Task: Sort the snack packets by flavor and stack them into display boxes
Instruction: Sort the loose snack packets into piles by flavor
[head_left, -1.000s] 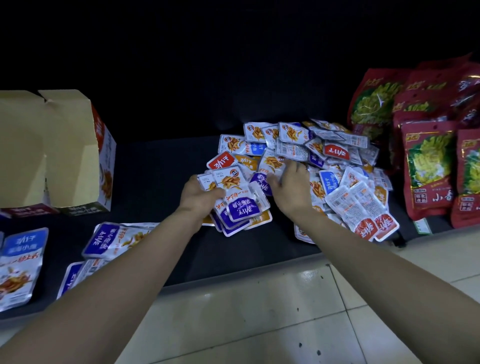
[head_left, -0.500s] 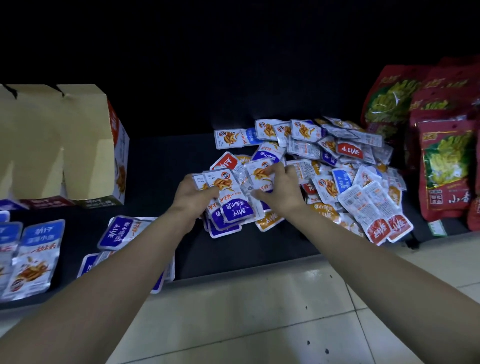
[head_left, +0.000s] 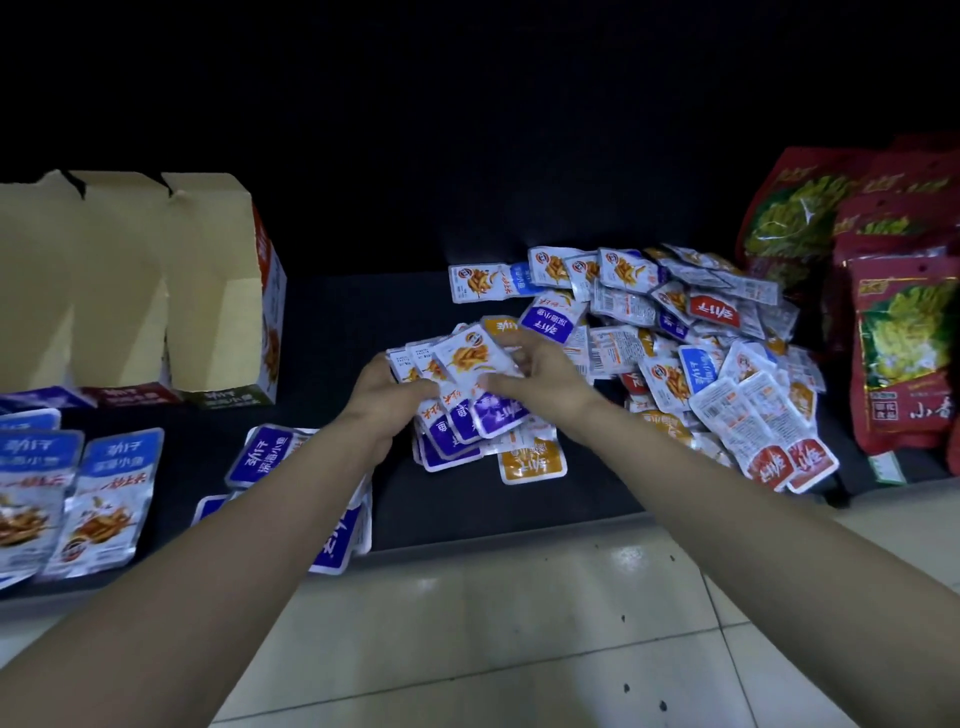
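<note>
A heap of small snack packets with purple, blue, red and orange ends lies on the dark shelf, right of centre. My left hand grips a fanned stack of purple-ended packets from the left. My right hand pinches the top packet of that stack from the right. An orange packet lies flat just below the stack. Cardboard display boxes stand open at the left.
Larger blue packets lie at the shelf's left front, with purple ones partly under my left forearm. Big red bags stand at the right. Pale floor tiles lie below the shelf edge.
My right hand has left the heap and come left onto the stack with a packet. The stack in my left hand has grown. The view has shifted left.
</note>
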